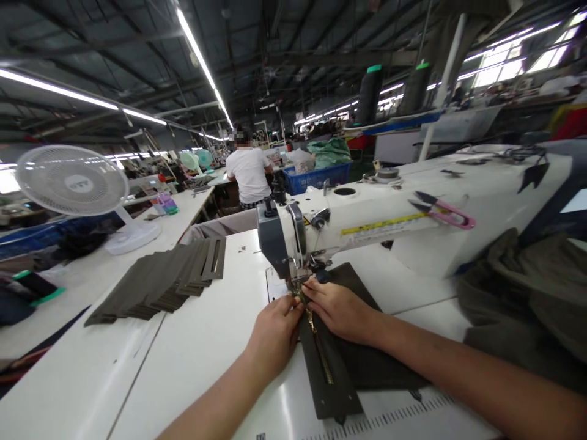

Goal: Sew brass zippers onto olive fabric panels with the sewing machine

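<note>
Olive strip (316, 366) between two close-set hands

Left hand (275, 324) has thumb and fingers drawn narrowly together at the strip's top end, just before the foot of the machine (389, 201); right hand (343, 311) lies flatter, over a dark panel (380, 366), its fingertips reaching the same spot; whether either hand pinches the cloth or only presses it, I cannot tell. From between the hands the strip runs down toward the wearer, overlapping the panel; a gold-toothed zip (324, 362) lies along its middle.

Left of the left hand, well apart, a fanned stack (160, 281) of olive pieces lies on the white table (202, 348); farther left, past the stack, stands a fan (76, 180); above and right of the right hand, pink-handled snips (438, 214) rest on the machine; crumpled fabric (527, 299) lies beyond the right forearm; ruler marks (389, 418) run below the right wrist. Well ahead of both hands, a person (250, 174) in white sits facing away; a blue crate (316, 179) stands at that person's right.
</note>
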`<state>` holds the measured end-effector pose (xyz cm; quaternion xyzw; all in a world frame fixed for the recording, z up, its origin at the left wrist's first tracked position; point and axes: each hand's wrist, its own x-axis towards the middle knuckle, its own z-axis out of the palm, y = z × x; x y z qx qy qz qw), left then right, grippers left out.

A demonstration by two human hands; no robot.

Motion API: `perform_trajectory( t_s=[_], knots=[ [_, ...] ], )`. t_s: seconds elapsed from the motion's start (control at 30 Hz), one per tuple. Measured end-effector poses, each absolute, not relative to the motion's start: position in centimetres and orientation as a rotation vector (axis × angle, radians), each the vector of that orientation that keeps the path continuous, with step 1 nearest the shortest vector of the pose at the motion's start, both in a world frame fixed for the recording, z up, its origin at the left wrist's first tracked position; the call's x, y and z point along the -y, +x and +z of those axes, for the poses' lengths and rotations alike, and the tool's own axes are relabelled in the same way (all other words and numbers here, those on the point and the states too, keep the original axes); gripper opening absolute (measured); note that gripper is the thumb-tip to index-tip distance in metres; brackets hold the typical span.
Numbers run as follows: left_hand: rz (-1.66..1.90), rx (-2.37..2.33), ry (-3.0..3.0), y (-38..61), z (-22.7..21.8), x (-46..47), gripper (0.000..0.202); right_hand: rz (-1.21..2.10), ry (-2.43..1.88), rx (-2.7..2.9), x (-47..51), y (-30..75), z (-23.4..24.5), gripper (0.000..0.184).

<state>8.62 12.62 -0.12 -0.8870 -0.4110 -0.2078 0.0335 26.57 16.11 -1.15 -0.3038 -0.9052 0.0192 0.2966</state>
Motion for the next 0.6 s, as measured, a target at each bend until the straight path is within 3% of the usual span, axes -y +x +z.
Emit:
perform_trajectory(
  t_s=[0.13, 0.3, 0.4, 0.47, 0.6],
  knots=[
    [-0.655, 1.243, -2.7, 8.5, -0.1, -12.6, 0.028, 0.181, -0.801, 2.378, -15.5, 26.8, -0.2, 0.007],
    [-0.694, 1.09, -2.764, 8.4, 0.5, -10.8, 0.022, 0.141, -0.999, 2.397, -13.2, 27.2, 0.8, 0.006],
    [-0.698, 1.028, -2.805, 8.5, 0.8, -8.9, 0.022, -0.071, -0.871, 2.442, -10.2, 28.0, 1.2, 0.016],
    [-0.715, 1.034, -2.8, 8.6, 0.7, -8.0, 0.023, -0.039, -0.779, 2.485, -7.9, 28.5, 1.5, 0.019],
    [-0.772, 1.097, -2.763, 8.7, 0.1, -7.3, 0.025, -0.07, -0.718, 2.556, -5.4, 28.7, 0.6, 0.041]
  ],
)
